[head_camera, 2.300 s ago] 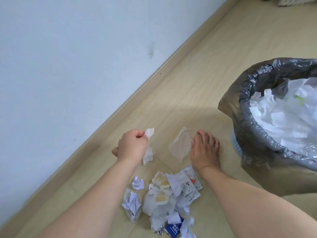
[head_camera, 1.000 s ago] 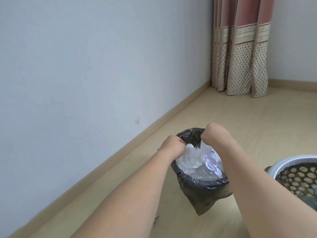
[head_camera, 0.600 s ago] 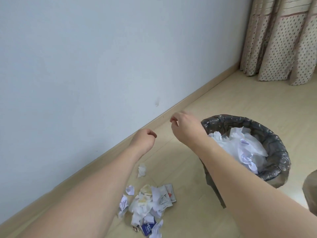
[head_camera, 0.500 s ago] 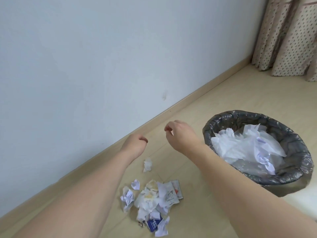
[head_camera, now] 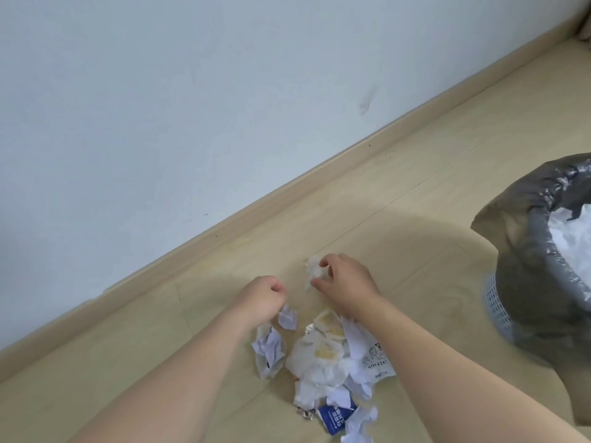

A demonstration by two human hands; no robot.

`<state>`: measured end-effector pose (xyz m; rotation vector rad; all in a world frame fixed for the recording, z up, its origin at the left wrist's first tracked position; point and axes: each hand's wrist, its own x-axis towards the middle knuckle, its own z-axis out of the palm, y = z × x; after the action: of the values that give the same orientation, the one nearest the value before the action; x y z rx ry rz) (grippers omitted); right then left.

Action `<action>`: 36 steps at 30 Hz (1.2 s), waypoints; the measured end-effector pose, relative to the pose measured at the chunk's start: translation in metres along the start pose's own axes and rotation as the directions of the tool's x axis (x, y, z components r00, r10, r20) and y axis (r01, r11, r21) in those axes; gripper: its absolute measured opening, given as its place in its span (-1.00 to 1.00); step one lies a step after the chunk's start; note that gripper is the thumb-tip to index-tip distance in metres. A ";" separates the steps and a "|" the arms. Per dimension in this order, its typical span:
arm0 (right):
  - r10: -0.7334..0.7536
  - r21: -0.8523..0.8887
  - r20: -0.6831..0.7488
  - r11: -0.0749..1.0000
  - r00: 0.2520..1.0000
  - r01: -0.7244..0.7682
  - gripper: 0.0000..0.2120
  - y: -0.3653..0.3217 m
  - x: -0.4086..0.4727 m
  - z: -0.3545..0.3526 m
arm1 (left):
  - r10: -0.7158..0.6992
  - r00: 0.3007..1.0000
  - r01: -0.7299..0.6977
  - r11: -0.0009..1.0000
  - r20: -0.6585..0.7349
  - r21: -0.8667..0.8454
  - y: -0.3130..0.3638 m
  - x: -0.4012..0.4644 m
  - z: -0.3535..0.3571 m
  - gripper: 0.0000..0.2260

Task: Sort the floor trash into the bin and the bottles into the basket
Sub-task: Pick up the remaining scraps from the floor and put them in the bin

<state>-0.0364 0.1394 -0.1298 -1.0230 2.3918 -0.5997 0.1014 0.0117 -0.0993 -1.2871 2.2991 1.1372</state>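
I see a small crumpled white tissue scrap on the pale wooden floor, pinched by my right hand. My left hand is fisted, empty, above the paper litter pile. The grey-lined bin stands right.

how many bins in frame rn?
1. The bin, lined with a dark bag and holding white paper, stands at the right edge, partly cropped. No basket in view.
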 end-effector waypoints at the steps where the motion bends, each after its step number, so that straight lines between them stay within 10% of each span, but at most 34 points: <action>1: -0.023 -0.055 -0.019 0.998 1.000 0.022 -0.57 0.000 0.005 0.007 | 0.001 1.000 -0.001 1.000 -0.007 -0.008 -0.001 0.006 0.002 -0.82; 7: -0.116 -0.071 -0.091 0.991 0.989 0.109 -0.80 0.006 0.020 0.021 | -0.122 0.991 0.109 0.975 -0.055 -0.192 -0.012 0.040 -0.007 -0.82; 16: -0.171 0.091 -0.029 0.981 0.985 0.173 -0.85 0.031 0.012 0.005 | -0.110 0.994 0.113 0.974 -0.029 0.196 0.007 0.045 0.003 -0.91; 22: -0.184 0.103 -0.017 0.977 0.983 0.185 -0.83 0.036 0.007 0.000 | -0.230 0.972 0.232 0.972 0.045 -0.041 0.023 0.048 -0.003 -0.61; 36: -0.398 0.098 -0.040 0.911 0.916 0.400 -0.86 0.046 -0.018 -0.003 | -0.278 0.951 0.308 0.867 0.134 -0.391 0.043 0.036 0.026 -0.79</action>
<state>-0.0527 0.1823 -0.1488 -1.4792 2.1478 -0.8696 0.0428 0.0224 -0.1154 -1.6392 1.7820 1.5719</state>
